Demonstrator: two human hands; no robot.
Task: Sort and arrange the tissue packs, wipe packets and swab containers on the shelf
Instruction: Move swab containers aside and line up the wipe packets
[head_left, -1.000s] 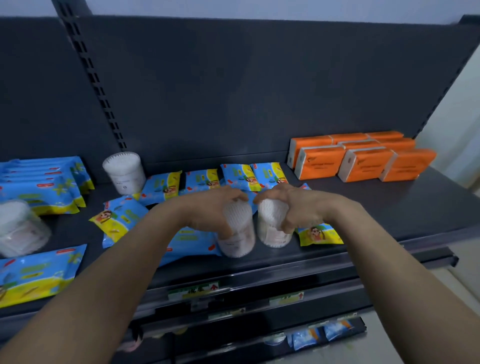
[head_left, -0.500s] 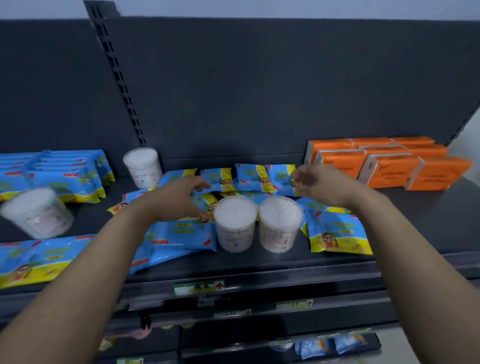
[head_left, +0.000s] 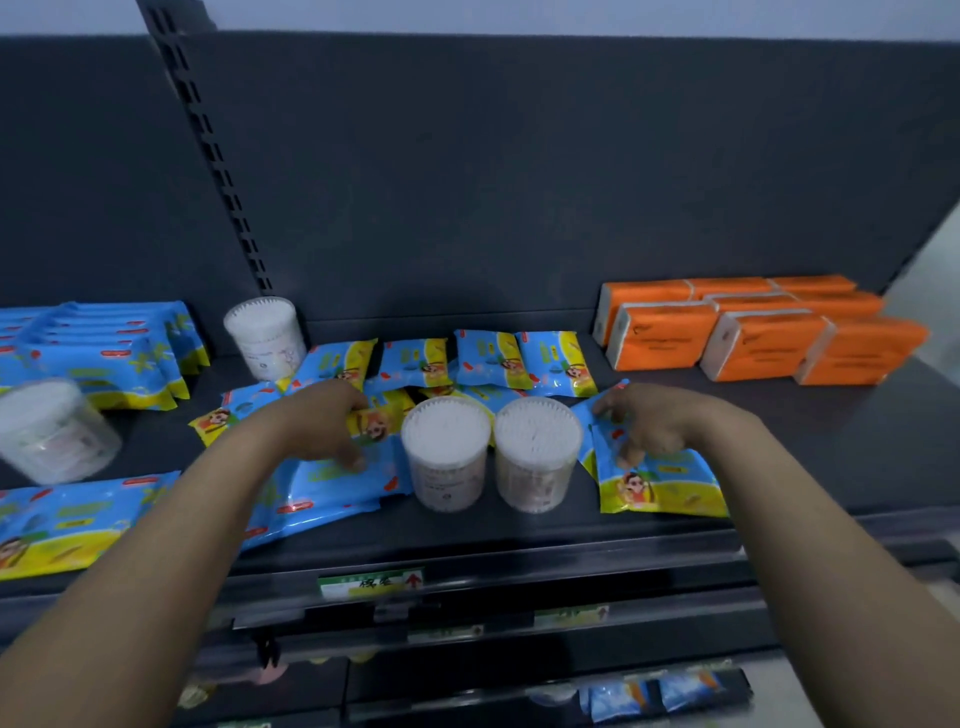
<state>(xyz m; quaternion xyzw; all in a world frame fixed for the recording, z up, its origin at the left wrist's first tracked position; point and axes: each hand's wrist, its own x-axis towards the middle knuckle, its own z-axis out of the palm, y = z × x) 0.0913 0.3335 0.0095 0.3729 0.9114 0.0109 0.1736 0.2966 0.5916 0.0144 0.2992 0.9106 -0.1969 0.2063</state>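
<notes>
While both hands reach onto the shelf (head_left: 831, 441), a pair of swab tubs stands upright between them near the front edge, the left tub (head_left: 447, 452) just beside the right tub (head_left: 537, 452). The left hand (head_left: 317, 423) lies over a heap of wipe packets. Its fingers (head_left: 356, 402) curl down at a small packet (head_left: 376, 423) and its thumb presses a large packet (head_left: 332, 483) underneath, but whether anything is gripped cannot be told. The right hand (head_left: 660, 426) rests on another packet (head_left: 660, 488) at the right tub's side, fingers spread and bent; a pinch cannot be made out there either.

Behind the tubs a row of small packets (head_left: 488, 358) lies along the back wall, with more strewn in front of it. A third tub (head_left: 265, 335) stands at the back left, and a fourth tub (head_left: 52, 431) leans tilted at the far left. A stack of blue packets (head_left: 104, 358) sits behind that one, and a flat packet (head_left: 67, 519) lies at the front left. Orange tissue packs (head_left: 753, 332) sit in tidy rows at the right, well apart from the hands. A price label (head_left: 371, 582) hangs on the front rail.
</notes>
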